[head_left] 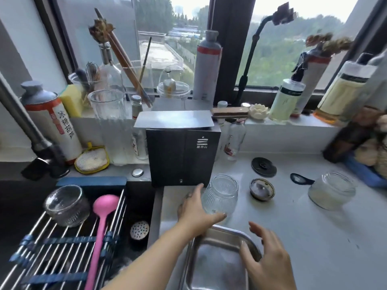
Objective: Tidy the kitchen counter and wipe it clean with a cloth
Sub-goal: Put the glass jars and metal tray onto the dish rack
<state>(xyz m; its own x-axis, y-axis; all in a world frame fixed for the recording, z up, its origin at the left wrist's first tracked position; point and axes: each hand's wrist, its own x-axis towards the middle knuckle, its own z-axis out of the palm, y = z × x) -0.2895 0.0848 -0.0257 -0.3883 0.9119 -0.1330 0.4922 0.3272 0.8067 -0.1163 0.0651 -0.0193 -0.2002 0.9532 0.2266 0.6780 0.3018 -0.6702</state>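
As the glass jar (222, 195) is gripped by the left hand (196, 208) alone, with the right hand (270, 254) spread open, it may be knocked against the metal tray (217, 258).

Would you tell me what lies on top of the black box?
A flat grey sheet lies on top of the black box, overhanging its front edge. What the sheet covers, and the box's inside, cannot be seen.
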